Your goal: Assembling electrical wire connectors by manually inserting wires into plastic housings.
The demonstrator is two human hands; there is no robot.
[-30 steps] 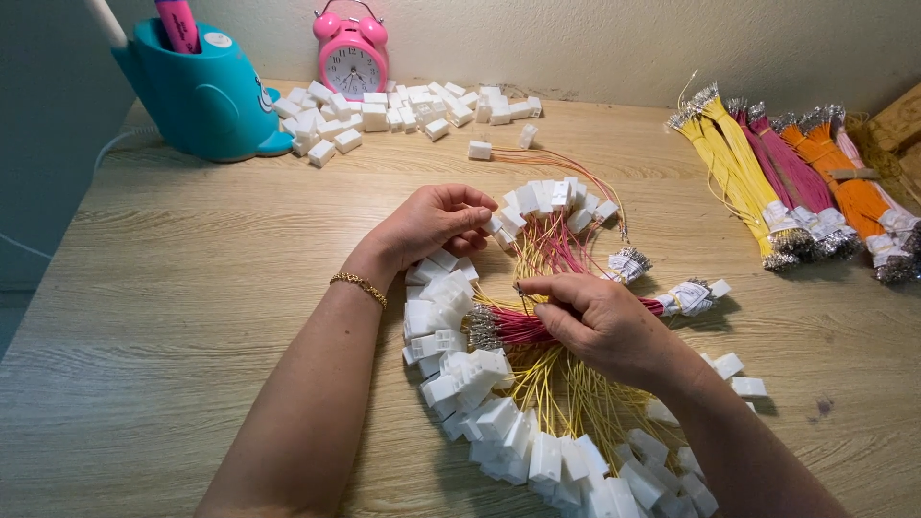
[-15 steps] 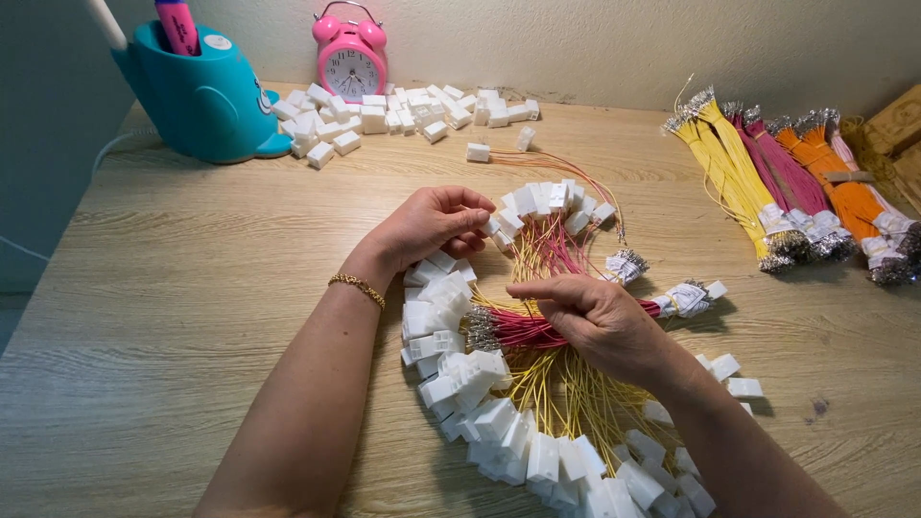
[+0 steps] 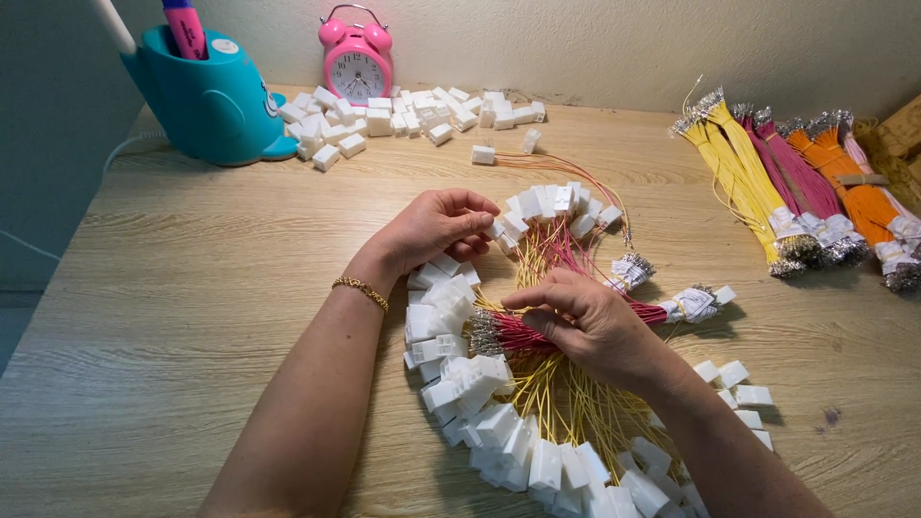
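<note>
1. Left hand (image 3: 432,230) rests at the upper left of the pile of wire leads (image 3: 556,384) on the tabletop (image 3: 192,317). Its fingers are curled and pinch a small white connector housing (image 3: 497,230) at the edge of the ring of housings.
2. Right hand (image 3: 585,321) sits over the middle of the pile. Thumb and forefinger are pressed together on what looks like a single thin lead; the lead itself is too fine to make out between them.
3. Just under the right hand lies a bundle of pink wires (image 3: 537,331). Its long axis runs roughly left to right, metal terminal ends pointing left, a taped end (image 3: 693,305) to the right.
4. Yellow leads fan out from the centre towards the near edge, each ending in a white housing, so the housings form an arc around the wires.
5. Handling, as judged: leads are light, limp and springy, apt to tangle. Housings are hard, light plastic, best pinched by their flat sides. A wire is better held close behind its crimped terminal, where it is stiffest; the terminals look thin and easily bent.
6. Loose white housings (image 3: 413,110) lie heaped at the far edge, beside a pink alarm clock (image 3: 356,59) and a teal pen holder (image 3: 206,101).
7. Banded bundles of yellow, pink and orange wires (image 3: 796,182) lie at far right, well apart from both hands.
</note>
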